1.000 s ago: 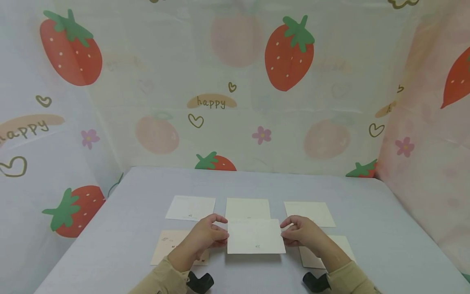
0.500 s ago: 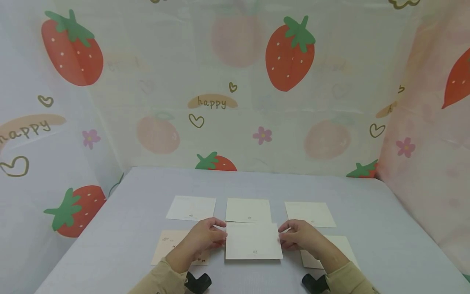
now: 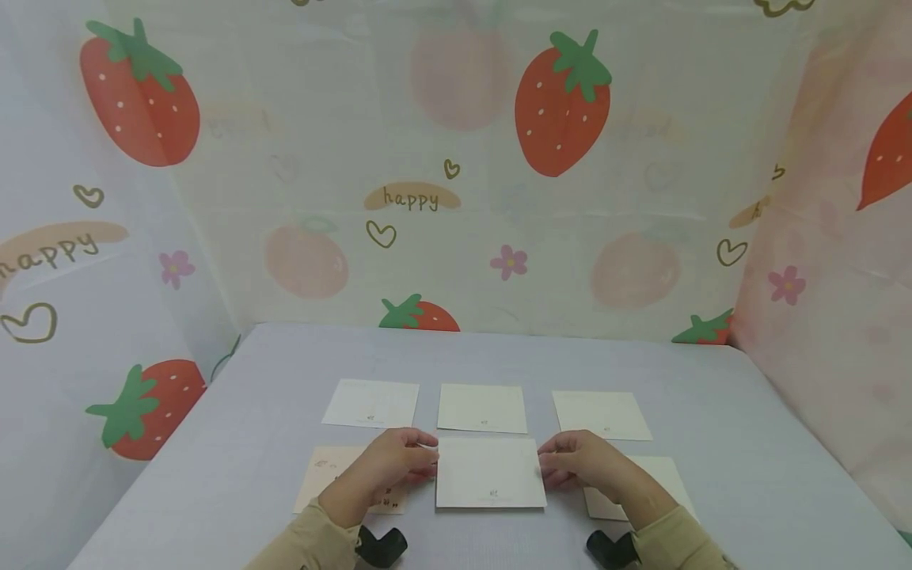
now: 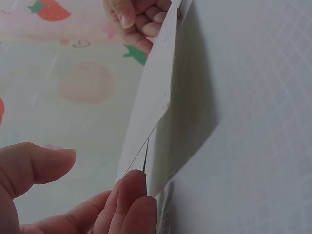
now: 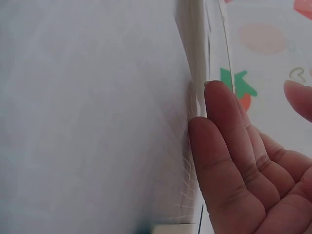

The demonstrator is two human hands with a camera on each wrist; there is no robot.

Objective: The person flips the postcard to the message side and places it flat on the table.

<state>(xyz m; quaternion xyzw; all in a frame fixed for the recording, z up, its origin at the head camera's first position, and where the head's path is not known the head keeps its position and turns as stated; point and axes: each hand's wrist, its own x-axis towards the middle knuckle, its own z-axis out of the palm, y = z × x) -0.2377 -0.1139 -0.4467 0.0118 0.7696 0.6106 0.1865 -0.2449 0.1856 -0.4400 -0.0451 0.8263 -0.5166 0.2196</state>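
Note:
A white card with a small printed mark lies in the middle of the front row, and its near edge throws a thin shadow. In the left wrist view its corner shows two layers slightly apart, above a broad shadow. My left hand touches the card's left edge with extended fingertips; its thumb stands away from the card. At the opposite edge is my right hand, its fingers straight along the card and its thumb apart. The card's underside is mostly hidden.
Behind lie a white card, a cream card and another cream card. A beige printed card and a cream card are partly hidden by my arms. A patterned curtain stands behind the table.
The white card has come down toward the table and nearer to me, uncovering the cream card behind it. Both hands have moved down with it.

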